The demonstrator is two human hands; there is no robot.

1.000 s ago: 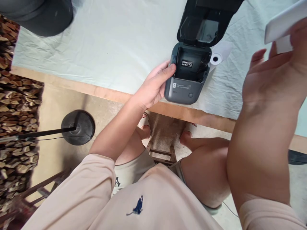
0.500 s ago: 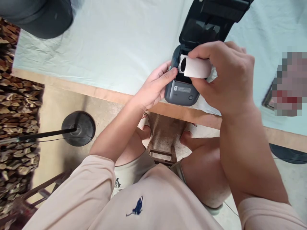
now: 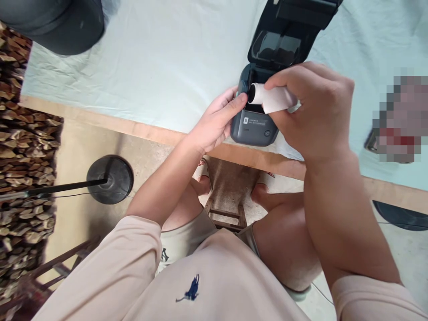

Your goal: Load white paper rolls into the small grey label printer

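Head view, looking down on two bare hands at a dark portable printer point(image 3: 249, 138), set near the front edge of a cloth-covered surface point(image 3: 160, 67). Left hand point(image 3: 219, 117): closed on the printer's left side, thumb at the rim of the paper compartment point(image 3: 256, 108), fingers along the outer wall. Right hand point(image 3: 321, 107): pinching a white paper roll point(image 3: 274, 99) between thumb and fingers at the compartment's mouth. Roll on its side, dark hollow core point(image 3: 252, 94) turned left, close to the left thumb; loose paper end hanging toward the printer's front; contact with the compartment floor impossible to tell. Printer lid point(image 3: 290, 31): tipped open toward the far side. Printer front: pale label point(image 3: 256, 121) above a round button point(image 3: 267, 133). Upper left of surface: large black rounded object point(image 3: 67, 31). Beyond the surface's front edge: round black stand base point(image 3: 110, 179); far left, stacked firewood point(image 3: 23, 178).
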